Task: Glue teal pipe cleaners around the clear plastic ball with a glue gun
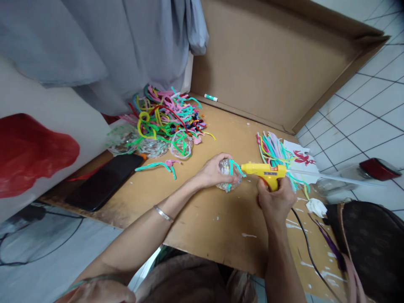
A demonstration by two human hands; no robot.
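My left hand (216, 171) is closed around a small clear plastic piece (225, 185) that looks like a bottle bottom. Turquoise pipe cleaners (231, 168) lie across it, one end sticking out to the right. In my right hand (277, 195) is a yellow hot glue gun (265, 170), fingers wrapped round its handle. Its nozzle points left and is close to the pipe cleaner's free end; whether they touch I cannot tell. A long clear glue stick (334, 177) juts from the gun's back.
A heap of coloured pipe cleaners (167, 113) lies back left, with clear plastic pieces (153, 147) before it. A black phone (105, 182) is at left. More pipe cleaners (273, 149), a jar (339, 185) and a brown bag (369, 248) are right. Cardboard (277, 63) stands behind; a cord (307, 248) trails down.
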